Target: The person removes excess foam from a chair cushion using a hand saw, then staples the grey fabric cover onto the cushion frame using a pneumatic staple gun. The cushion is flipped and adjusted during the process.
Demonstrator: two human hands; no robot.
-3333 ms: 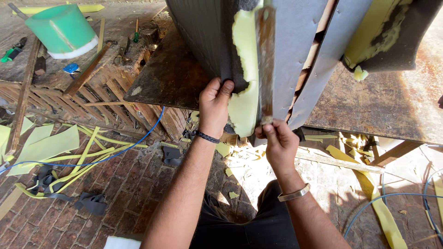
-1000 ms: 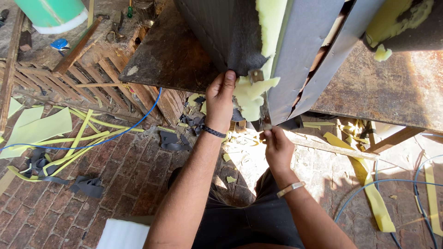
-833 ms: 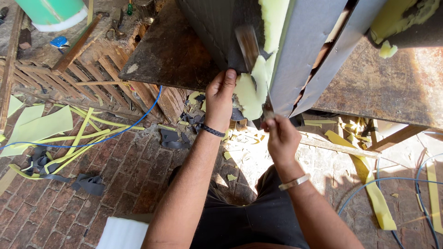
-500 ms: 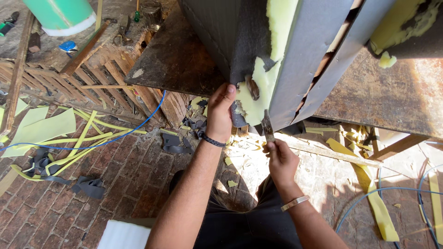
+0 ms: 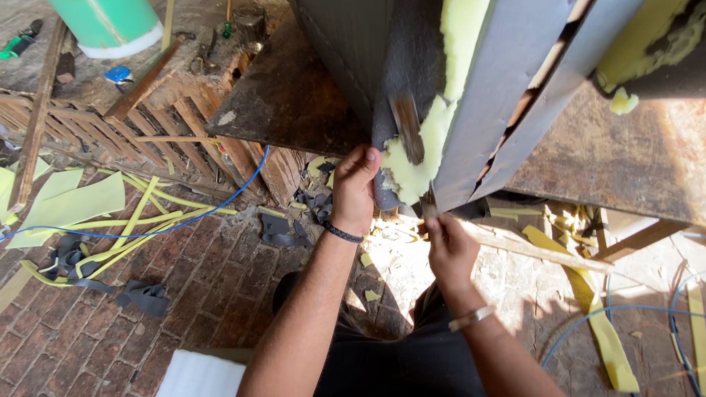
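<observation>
My left hand grips the lower corner of a grey fabric-covered panel that stands on a worn wooden table. Pale yellow foam shows along the panel's edge. My right hand holds the handle of a brush, whose worn bristles press against the foam and grey fabric just above my left thumb. A second grey panel leans beside it to the right.
Yellow foam strips and grey fabric scraps litter the brick floor. A blue cable runs across it. A green bucket stands at top left beside wooden lattice. White foam block lies near my legs.
My right hand has swept the brush up and down along the foam edge; it now sits lower. The left hand has kept its hold on the fabric corner.
</observation>
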